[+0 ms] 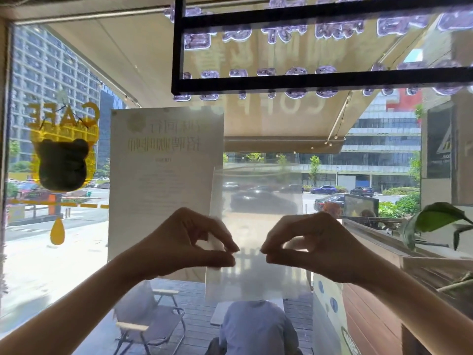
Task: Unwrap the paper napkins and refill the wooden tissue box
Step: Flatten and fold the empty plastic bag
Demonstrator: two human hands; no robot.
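Head-camera footage shows both hands raised in front of a café window. The left hand (189,242) is closed in a pinch, thumb against forefinger, on the left part of a clear plastic wrapper (256,226); a bit of white shows inside its curled fingers, but whether that is napkin or glare cannot be told. The right hand (307,244) is pinched in the same way on the right part of the wrapper, and the two pinches sit close together, just apart, near the wrapper's middle. The wrapper is held upright and hangs between and below the hands, with the street seen through it. No napkins can be made out inside it, and the wooden tissue box is not in view, so its place cannot be given.

The step in hand is judged to be the pulling open or flattening of the wrapper. It would be done best if the film were gripped firmly at both pinches and drawn apart evenly, so that it parts along one line and is not stretched.

Behind the hands a white paper notice (166,175) is stuck to the glass, with a yellow bear decal (62,162) toward the window's left edge. A green plant leaf (437,219) is seen at the right edge.
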